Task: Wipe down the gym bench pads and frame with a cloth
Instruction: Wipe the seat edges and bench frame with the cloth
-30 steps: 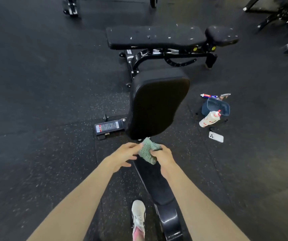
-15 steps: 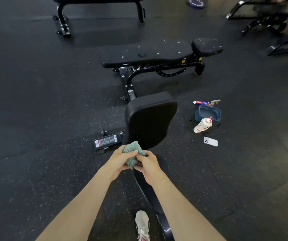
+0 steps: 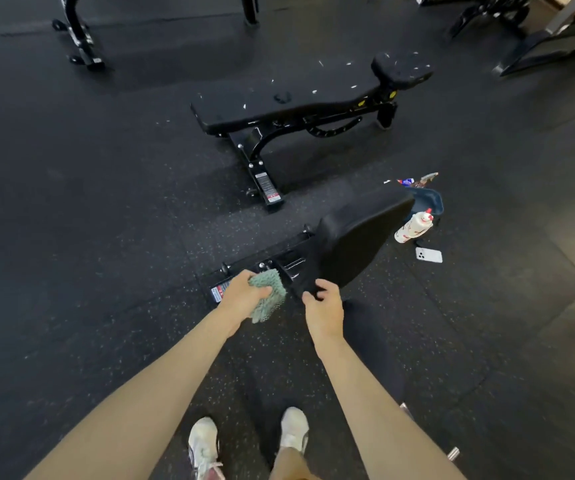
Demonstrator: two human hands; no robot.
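Observation:
A black gym bench stands right in front of me, its raised back pad tilted up and to the right over a black steel frame. My left hand grips a green shaggy cloth just above the frame's foot bar. My right hand has its fingers curled round the lower edge of the back pad. Below the hands, my arms hide the bench's seat part.
A second black bench with white specks lies flat behind. To the right on the rubber floor are a white spray bottle, a blue tub and a white phone. My white shoes stand at the bottom. Other frames fill the far corners.
The cloth was held by both hands together; now only my left hand has it and my right hand has gone to the pad's edge. The view has swung, with the pad now right of centre.

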